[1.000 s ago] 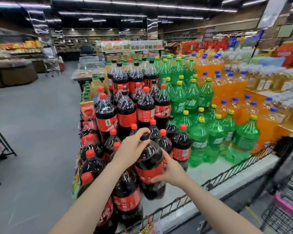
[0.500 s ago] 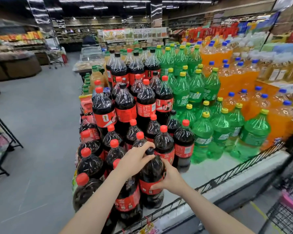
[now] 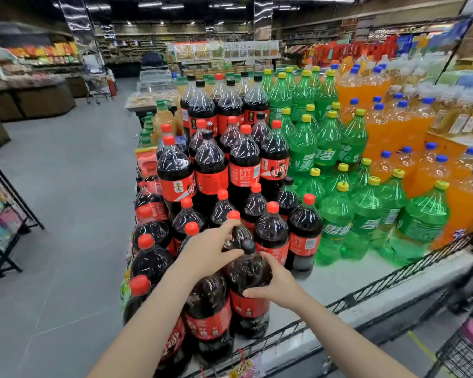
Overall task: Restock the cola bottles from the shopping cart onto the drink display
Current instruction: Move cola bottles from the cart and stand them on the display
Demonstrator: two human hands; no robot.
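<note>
My left hand (image 3: 210, 251) grips the black-capped cola bottle (image 3: 250, 285) near its neck; my right hand (image 3: 277, 289) holds its side, its base hidden behind the display's wire rail (image 3: 380, 290).

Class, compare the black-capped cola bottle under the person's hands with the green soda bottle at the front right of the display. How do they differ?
The black-capped cola bottle holds dark liquid; the green soda bottle is green plastic. The cola's cap is black, the soda's yellow. The left hand and right hand hold the cola; the soda stands untouched. Both stand upright on the display shelf.
</note>
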